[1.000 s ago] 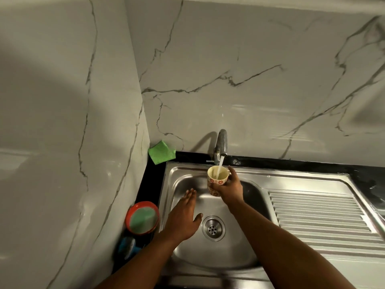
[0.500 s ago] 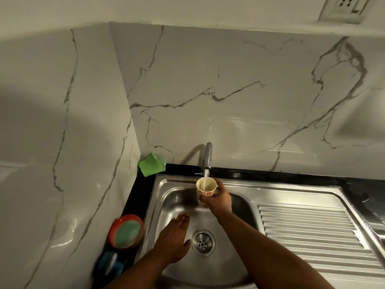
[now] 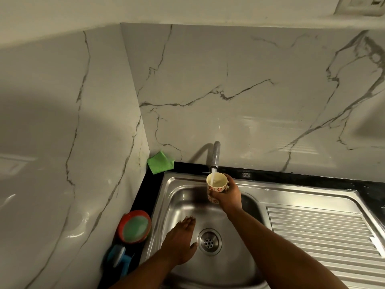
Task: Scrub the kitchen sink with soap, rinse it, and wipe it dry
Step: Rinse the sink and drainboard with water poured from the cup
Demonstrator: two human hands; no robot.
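Right hand fingers curl round a cup filling under the tap. Left hand is flat, fingers straight, low in the steel sink. This looks like rinsing; wiping dry is not yet done, and a green cloth lies on the bench corner.

Black counter carries green cloth, red dish (greenish inside).

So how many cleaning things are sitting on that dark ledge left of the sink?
3: a green cloth in the back corner, a red dish beside the sink, and a blue scrubber nearest the camera. Others may lie out of frame.
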